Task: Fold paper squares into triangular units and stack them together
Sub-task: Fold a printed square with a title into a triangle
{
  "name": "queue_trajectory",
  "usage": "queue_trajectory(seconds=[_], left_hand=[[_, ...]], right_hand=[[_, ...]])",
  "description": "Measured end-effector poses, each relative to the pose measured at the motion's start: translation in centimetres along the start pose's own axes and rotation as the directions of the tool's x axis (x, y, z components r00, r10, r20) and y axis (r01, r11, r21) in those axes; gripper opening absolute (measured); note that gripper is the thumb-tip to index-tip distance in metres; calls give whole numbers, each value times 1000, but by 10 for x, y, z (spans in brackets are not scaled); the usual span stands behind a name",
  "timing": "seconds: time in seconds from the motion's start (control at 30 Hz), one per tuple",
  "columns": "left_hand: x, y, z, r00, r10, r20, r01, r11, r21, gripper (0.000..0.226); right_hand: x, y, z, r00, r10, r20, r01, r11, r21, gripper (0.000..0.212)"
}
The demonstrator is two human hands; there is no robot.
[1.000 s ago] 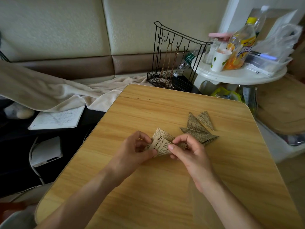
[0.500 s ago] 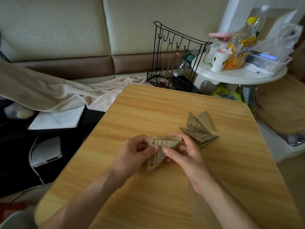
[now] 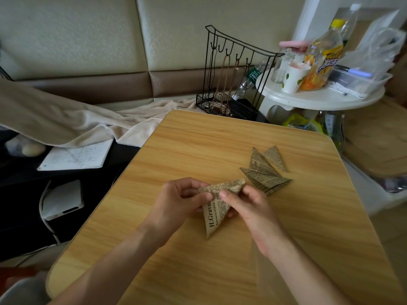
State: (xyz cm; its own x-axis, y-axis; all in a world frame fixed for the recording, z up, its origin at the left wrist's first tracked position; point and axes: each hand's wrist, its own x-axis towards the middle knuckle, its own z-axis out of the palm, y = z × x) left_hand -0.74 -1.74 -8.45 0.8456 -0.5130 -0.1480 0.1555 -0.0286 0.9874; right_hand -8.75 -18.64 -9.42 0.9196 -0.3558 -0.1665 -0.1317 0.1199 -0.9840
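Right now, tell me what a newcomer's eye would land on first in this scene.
First, the two hands at the middle of the wooden table: the left hand and right hand pinch a newsprint paper triangle whose tip points toward the person. Just beyond, to the right, lies a pile of folded triangular units.

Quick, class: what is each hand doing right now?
Left hand: pinching the newsprint triangle.
Right hand: pinching the same triangle.
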Motion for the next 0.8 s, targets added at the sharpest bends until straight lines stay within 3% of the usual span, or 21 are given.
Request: queue_trajectory(seconds=[0.43,0.63,0.73,0.8], left_hand=[[0,-2,3,998,-38,59,39,999,-14,21],[1,-1,4,995,-13,-98,9,999,-43,30],[0,3,5,989,-46,-141,25,988,-151,29],[-1,3,6,986,-84,-142,54,978,-200,35]], right_hand=[[-1,0,-1,999,8,-42,-6,999,36,24],[0,-1,1,969,16,246,8,995,-97,45],[2,2,1,969,19,248,21,987,-158,46],[4,4,0,988,-1,154,20,992,-125,37]])
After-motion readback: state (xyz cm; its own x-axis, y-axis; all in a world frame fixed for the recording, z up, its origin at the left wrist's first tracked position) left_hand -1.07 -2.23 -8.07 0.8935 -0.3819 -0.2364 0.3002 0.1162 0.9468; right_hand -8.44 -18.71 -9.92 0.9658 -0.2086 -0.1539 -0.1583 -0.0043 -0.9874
